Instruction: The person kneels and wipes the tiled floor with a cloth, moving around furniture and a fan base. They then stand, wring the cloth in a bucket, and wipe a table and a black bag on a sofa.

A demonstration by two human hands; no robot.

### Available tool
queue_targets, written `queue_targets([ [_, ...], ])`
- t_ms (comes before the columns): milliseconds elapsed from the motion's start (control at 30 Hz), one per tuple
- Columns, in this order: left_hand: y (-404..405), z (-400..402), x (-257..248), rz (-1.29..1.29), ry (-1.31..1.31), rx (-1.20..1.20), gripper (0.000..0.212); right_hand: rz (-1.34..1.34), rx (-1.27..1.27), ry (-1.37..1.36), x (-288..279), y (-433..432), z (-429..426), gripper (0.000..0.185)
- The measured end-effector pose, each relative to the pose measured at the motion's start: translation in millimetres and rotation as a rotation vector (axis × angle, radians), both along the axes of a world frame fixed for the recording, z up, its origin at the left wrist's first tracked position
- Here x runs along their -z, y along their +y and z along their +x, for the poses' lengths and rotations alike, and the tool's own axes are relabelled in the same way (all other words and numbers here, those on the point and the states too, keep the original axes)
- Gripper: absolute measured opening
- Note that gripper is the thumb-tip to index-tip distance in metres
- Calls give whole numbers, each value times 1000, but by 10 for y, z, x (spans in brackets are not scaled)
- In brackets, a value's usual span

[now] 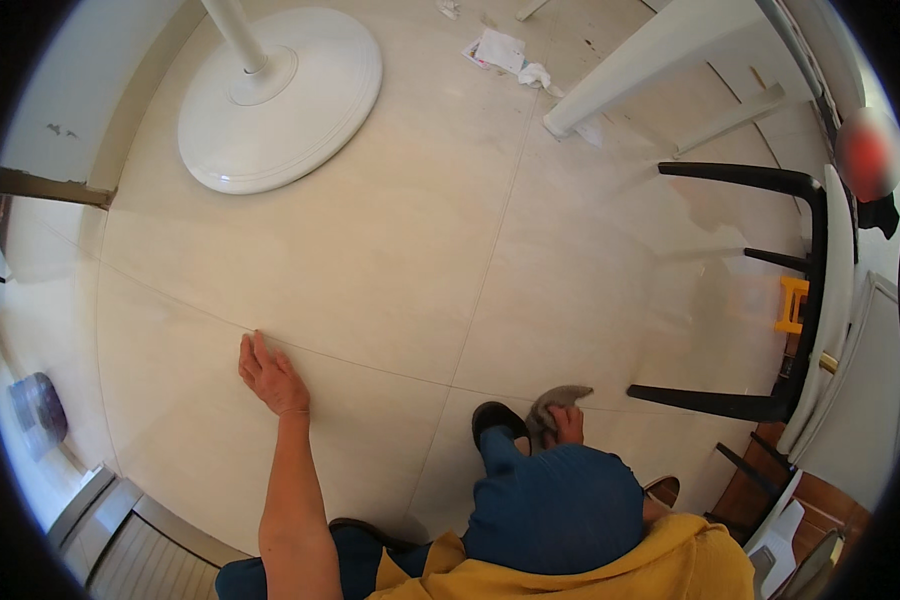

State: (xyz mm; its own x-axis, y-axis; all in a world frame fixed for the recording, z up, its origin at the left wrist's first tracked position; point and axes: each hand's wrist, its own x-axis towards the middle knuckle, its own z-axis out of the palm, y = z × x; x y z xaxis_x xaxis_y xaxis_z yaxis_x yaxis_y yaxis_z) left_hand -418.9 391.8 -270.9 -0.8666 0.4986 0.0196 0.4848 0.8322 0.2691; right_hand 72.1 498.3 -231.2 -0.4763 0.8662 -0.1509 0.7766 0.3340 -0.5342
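Observation:
My right hand (568, 425) grips a grey cloth (564, 396) low at the tiled floor (360, 262), beside a dark shoe (495, 421). Part of the hand is hidden behind a knee in blue trousers (559, 510). My left hand (274, 375) reaches out over the pale tiles with its fingers spread and nothing in it. Whether its fingertips touch the floor is hard to tell. A tile joint runs just past those fingertips.
A round white pedestal base (307, 127) stands ahead to the left. Crumpled paper (501, 49) lies near a white table leg (607, 82). Black chair legs (720, 403) jut in from the right. A slatted panel (150, 559) sits at the lower left.

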Motion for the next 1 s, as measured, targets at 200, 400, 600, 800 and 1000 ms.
queue_targets([
  [200, -15, -27, -18, 40, 15, 17, 43, 345, -75, -3, 402, 2018, -1549, 45],
  [400, -133, -257, -259, 104, -95, 169, 40, 492, 27, 294, -126, 3440, -2777, 43],
  [600, -323, -837, -1418, -766, -319, 596, 29, 265, -651, 467, -165, 1255, -2314, 52],
  [800, -657, -284, -2511, -686, -247, 748, 39, 201, -1439, 491, 348, 543, -2434, 35],
  [1000, -838, 329, -3080, -695, -512, 702, 46, 361, -490, 189, 330, 2695, -3602, 25],
])
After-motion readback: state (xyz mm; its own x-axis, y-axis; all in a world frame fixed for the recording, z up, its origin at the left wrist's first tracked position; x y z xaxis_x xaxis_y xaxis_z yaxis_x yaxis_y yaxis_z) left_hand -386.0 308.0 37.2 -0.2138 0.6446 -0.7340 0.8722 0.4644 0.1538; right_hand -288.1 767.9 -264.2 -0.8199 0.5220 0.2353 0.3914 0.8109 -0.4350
